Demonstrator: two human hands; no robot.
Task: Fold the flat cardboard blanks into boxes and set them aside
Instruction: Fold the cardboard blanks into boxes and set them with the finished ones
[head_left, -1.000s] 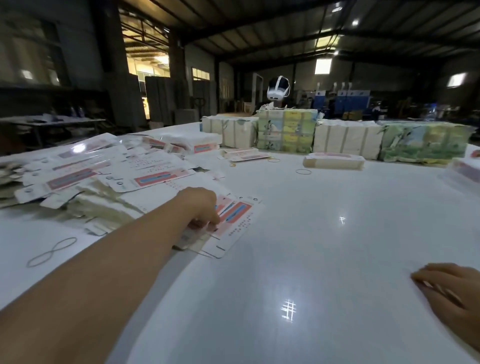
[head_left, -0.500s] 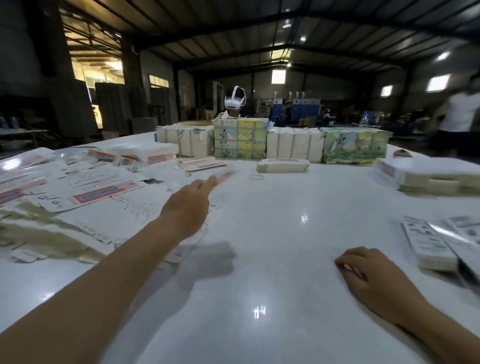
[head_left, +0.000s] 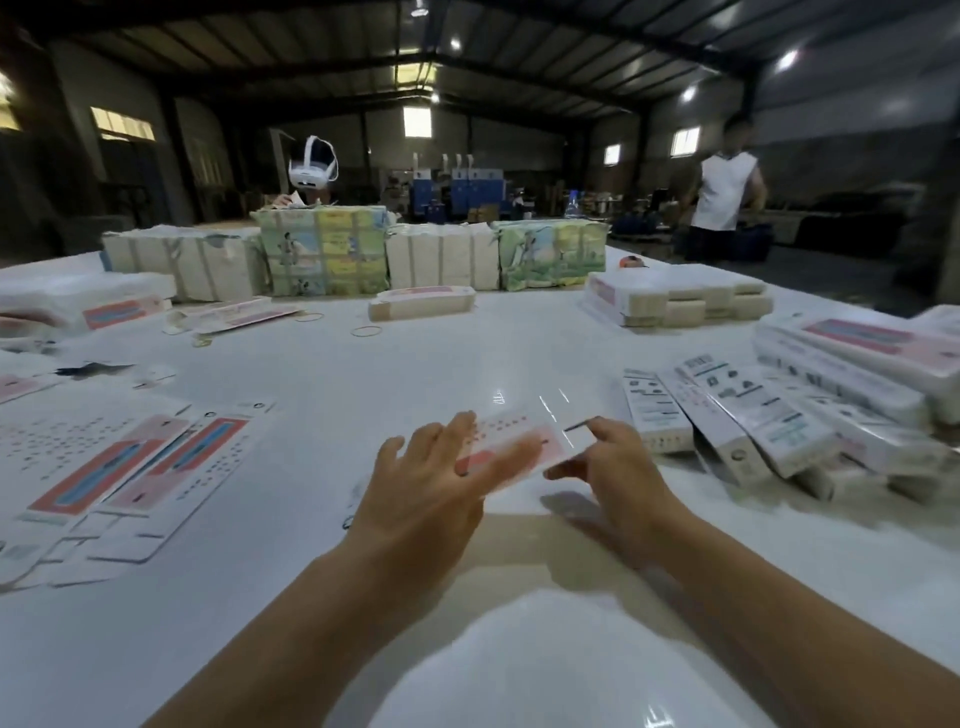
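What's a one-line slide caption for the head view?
Both hands, left and right, hold a flat blank above the white table.

The hall is dim, lit by small ceiling lamps and pale windows in the far wall. The glossy white worktop throws back bright glints and a broad glare patch near the bottom edge. Soft shadows lie under both forearms. Motion blur smears the whole view; wide-angle distortion bends the roof beams and the edges.

Blank motion-blurred, part hidden behind left hand, print unreadable
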